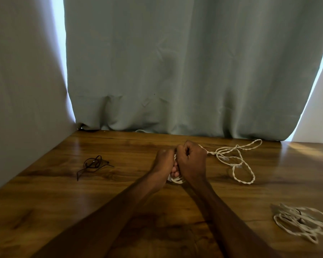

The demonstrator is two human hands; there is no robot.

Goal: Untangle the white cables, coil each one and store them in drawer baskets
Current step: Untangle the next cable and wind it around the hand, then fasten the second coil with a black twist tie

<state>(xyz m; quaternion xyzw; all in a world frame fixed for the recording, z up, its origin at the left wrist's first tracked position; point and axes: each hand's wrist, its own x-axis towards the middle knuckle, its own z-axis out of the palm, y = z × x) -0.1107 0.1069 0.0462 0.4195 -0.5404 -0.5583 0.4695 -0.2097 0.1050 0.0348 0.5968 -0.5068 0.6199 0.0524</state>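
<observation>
Both hands meet over the middle of the wooden table [63, 192]. My left hand [164, 162] holds a small coil of white cable [177, 180], whose loops show under the fingers. My right hand [191, 161] is a fist gripping the same cable where it leaves the coil. From that fist the loose twisted white cable [239, 161] runs right in slack loops across the table. A second white cable bundle [300, 223] lies blurred at the near right. No drawer basket is in view.
A thin black cord [93, 164] lies loosely looped on the left of the table. A grey-green curtain [175, 71] hangs along the table's far edge, and a pale wall [22, 90] runs along the left side.
</observation>
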